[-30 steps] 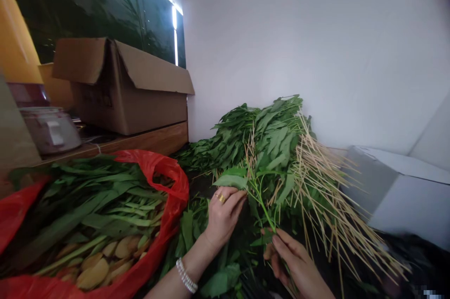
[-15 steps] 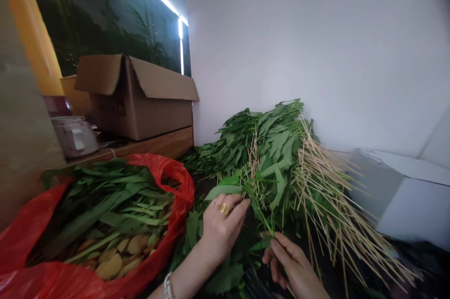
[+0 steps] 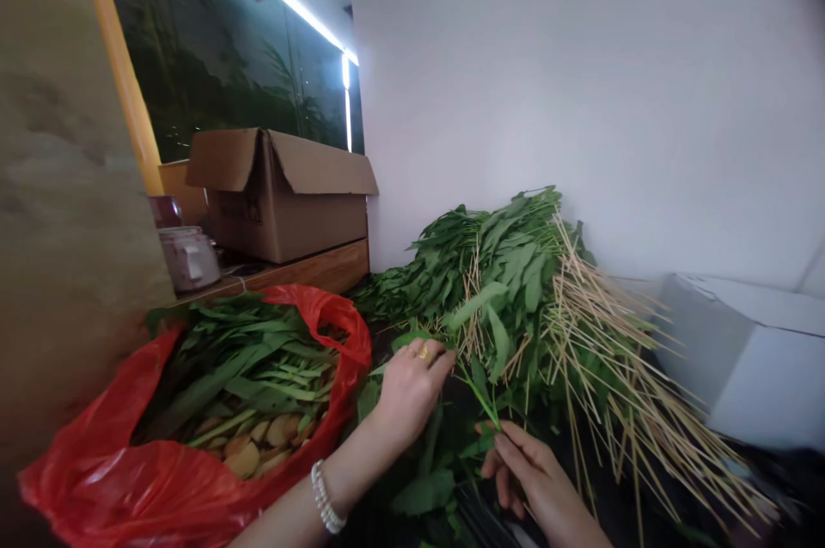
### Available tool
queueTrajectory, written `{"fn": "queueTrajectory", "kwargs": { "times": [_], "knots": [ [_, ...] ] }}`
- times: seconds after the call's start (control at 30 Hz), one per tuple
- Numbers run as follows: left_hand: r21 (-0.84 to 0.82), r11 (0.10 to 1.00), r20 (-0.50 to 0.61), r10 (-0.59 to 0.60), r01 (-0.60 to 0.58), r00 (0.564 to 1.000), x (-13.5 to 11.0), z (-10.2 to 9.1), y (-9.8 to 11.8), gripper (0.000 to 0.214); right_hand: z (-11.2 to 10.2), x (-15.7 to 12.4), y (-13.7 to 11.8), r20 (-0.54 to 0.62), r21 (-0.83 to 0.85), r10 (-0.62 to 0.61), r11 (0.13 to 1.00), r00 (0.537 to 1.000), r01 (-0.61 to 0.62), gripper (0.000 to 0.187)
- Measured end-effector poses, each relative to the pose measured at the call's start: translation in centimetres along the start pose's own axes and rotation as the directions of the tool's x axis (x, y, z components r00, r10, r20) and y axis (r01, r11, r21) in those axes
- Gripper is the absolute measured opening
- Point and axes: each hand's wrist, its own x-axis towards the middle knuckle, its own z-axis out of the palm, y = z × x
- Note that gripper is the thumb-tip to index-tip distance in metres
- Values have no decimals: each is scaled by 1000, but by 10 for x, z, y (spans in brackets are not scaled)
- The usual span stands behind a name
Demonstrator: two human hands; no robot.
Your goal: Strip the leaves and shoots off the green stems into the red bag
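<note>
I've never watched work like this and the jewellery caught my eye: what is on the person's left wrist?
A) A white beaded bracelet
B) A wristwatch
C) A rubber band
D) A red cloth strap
A: a white beaded bracelet circles the wrist just behind the left hand.

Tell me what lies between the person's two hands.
In the head view, a thin green leafy stem runs across the gap between the left hand and the right hand.
</note>
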Motion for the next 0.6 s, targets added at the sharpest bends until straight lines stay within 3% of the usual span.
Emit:
{"fn": "queueTrajectory", "kwargs": {
  "times": [0.27, 0.43, 0.5, 0.53, 0.57, 0.6],
  "knots": [
    [28, 985, 204, 160, -169, 966, 5, -6, -16, 14, 5, -5, -10, 45, -7, 6, 1000, 999, -6, 57],
    [0, 981, 209, 189, -194, 959, 2, -5, -13, 11, 7, -6, -9, 57, -14, 9, 1000, 998, -8, 58],
    [-97, 991, 158, 107, -93, 982, 3, -5, -12, 7, 8, -6, -10, 54, -9, 6, 1000, 999, -5, 56],
    [-182, 983, 117, 10, 11, 993, 4, -6, -14, 5, 7, -6, -10, 51, 0, 7, 1000, 999, -7, 55],
    [-302, 941, 78, -133, 151, 988, 7, -8, -18, 6, 6, -6, -10, 43, 16, 8, 1000, 999, -9, 54],
    [-457, 836, 56, -315, 305, 947, 10, -11, -24, 7, 5, -5, -11, 29, 38, 8, 999, 1000, -9, 52]
  ]
}}
